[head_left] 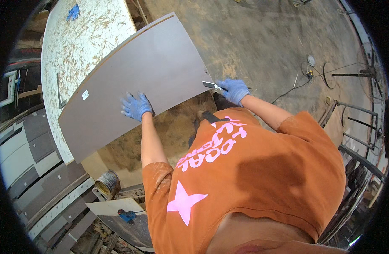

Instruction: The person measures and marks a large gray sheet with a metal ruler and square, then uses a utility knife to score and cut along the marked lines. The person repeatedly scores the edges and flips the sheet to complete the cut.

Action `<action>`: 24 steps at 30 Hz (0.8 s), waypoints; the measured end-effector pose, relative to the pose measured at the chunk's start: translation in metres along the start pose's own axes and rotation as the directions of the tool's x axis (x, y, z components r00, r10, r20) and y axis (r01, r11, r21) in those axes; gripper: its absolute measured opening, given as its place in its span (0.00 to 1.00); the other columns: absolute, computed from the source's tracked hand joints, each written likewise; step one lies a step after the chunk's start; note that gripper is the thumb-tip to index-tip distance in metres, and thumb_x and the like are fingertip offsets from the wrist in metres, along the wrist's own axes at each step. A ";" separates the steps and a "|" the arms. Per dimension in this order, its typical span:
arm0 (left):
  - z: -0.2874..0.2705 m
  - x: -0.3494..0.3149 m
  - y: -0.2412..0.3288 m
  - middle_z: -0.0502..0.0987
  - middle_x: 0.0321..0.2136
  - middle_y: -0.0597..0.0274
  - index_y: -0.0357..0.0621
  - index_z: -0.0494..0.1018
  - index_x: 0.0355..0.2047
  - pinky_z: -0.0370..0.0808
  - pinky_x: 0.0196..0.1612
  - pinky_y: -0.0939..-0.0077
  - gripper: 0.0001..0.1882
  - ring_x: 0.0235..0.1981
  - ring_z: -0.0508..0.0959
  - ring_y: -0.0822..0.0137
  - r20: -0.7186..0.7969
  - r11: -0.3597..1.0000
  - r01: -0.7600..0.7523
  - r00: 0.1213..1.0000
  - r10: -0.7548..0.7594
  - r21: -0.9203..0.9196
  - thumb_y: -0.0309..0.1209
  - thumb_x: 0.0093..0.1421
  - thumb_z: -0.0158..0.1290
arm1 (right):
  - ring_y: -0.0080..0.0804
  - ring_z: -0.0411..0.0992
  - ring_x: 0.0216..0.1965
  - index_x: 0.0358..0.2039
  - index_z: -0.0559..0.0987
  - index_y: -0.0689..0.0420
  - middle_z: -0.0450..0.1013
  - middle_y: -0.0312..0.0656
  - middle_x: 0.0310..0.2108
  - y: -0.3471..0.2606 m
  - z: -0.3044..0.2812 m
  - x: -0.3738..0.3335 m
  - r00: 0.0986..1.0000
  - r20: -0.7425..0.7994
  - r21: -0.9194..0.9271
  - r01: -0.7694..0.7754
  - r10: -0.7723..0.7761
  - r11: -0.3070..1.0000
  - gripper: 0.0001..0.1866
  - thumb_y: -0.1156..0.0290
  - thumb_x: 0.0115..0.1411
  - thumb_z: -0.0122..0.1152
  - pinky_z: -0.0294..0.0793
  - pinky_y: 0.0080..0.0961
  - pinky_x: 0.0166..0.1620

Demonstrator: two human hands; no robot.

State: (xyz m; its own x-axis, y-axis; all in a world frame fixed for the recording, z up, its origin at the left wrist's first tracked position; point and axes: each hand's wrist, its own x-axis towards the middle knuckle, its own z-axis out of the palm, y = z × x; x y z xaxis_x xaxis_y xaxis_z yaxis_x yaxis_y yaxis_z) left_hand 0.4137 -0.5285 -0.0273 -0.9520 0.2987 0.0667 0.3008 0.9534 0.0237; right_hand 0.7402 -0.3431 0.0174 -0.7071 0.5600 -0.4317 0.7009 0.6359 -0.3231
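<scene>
A large grey panel [139, 63] lies tilted in front of me, one corner past the edge of the worktable. My left hand [136, 106], in a blue glove, rests on the panel near its close edge with the fingers spread, slightly blurred. In a blue glove too, my right hand [234, 91] is closed around a flat-bladed scraper [210, 85]. The scraper's dark blade points left and lies by the panel's right edge; most of its handle is hidden in my fist. A small white label [85, 95] sticks to the panel's left part.
The scuffed white worktable [86, 46] extends under the panel; a blue glove [73, 12] lies on it. At lower left are an open can [107, 183], a blue power tool [126, 215] and stacked boards [55, 190]. Cables [289, 89] cross the concrete floor on the right, near metal frames [359, 127].
</scene>
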 end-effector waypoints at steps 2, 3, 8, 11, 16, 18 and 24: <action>-0.002 0.001 0.001 0.51 0.67 0.51 0.57 0.58 0.65 0.39 0.69 0.53 0.35 0.66 0.52 0.48 0.049 1.000 0.016 0.999 -0.016 0.009 0.58 0.61 0.41 | 0.48 0.74 0.42 0.49 0.75 0.40 0.75 0.44 0.40 0.002 -0.007 0.015 1.000 -0.019 0.073 0.005 -0.004 0.997 0.17 0.54 0.60 0.52 0.72 0.43 0.41; 0.001 -0.001 -0.001 0.51 0.67 0.51 0.57 0.57 0.65 0.39 0.69 0.53 0.35 0.66 0.53 0.48 0.041 1.000 0.012 0.999 -0.013 0.010 0.58 0.61 0.41 | 0.48 0.73 0.42 0.49 0.75 0.40 0.75 0.44 0.40 0.003 -0.010 0.022 1.000 -0.020 0.110 0.009 -0.007 0.994 0.17 0.54 0.60 0.52 0.72 0.43 0.41; 0.000 0.002 0.001 0.51 0.67 0.50 0.57 0.57 0.65 0.39 0.69 0.52 0.35 0.66 0.53 0.47 0.011 1.000 0.011 1.000 -0.011 0.021 0.57 0.61 0.42 | 0.47 0.72 0.45 0.50 0.74 0.40 0.74 0.45 0.42 0.005 -0.009 0.026 0.995 -0.086 0.099 0.064 -0.056 0.993 0.18 0.53 0.61 0.50 0.71 0.42 0.44; -0.002 -0.001 0.000 0.51 0.66 0.49 0.57 0.56 0.65 0.38 0.69 0.52 0.35 0.66 0.53 0.48 0.028 1.000 0.003 1.000 -0.003 0.003 0.57 0.61 0.41 | 0.46 0.72 0.46 0.51 0.73 0.39 0.74 0.44 0.43 0.002 -0.011 0.018 0.998 0.044 -0.044 0.039 -0.037 0.998 0.19 0.52 0.61 0.50 0.71 0.41 0.45; 0.004 -0.003 0.000 0.51 0.67 0.49 0.56 0.56 0.65 0.38 0.69 0.52 0.35 0.67 0.52 0.48 -0.029 1.000 -0.025 0.999 0.025 -0.008 0.57 0.61 0.41 | 0.47 0.74 0.42 0.53 0.73 0.41 0.76 0.45 0.41 0.007 -0.014 0.056 0.983 -0.172 0.076 0.074 -0.060 0.994 0.21 0.51 0.61 0.50 0.72 0.44 0.42; 0.004 0.003 -0.002 0.51 0.66 0.49 0.56 0.56 0.65 0.38 0.69 0.52 0.35 0.67 0.52 0.48 -0.046 1.000 -0.020 0.999 0.020 -0.005 0.57 0.61 0.41 | 0.47 0.74 0.42 0.52 0.73 0.40 0.76 0.45 0.40 -0.003 -0.024 0.036 0.997 -0.009 0.034 0.075 -0.074 0.997 0.21 0.50 0.61 0.50 0.72 0.44 0.42; 0.001 0.000 -0.002 0.51 0.67 0.50 0.55 0.57 0.64 0.39 0.69 0.52 0.35 0.67 0.52 0.48 0.042 1.000 0.001 0.999 -0.002 0.021 0.56 0.61 0.41 | 0.47 0.74 0.42 0.53 0.73 0.36 0.76 0.44 0.39 0.004 -0.021 0.056 0.999 -0.014 0.049 0.044 -0.044 0.998 0.20 0.49 0.60 0.50 0.73 0.43 0.43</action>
State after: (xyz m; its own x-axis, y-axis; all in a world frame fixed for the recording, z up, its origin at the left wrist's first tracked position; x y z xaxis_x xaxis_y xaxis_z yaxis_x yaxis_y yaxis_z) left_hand 0.4127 -0.5306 -0.0284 -0.9540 0.2987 0.0242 0.2989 0.9543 0.0030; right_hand 0.7015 -0.2976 0.0097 -0.7382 0.5390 -0.4056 0.6727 0.6333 -0.3828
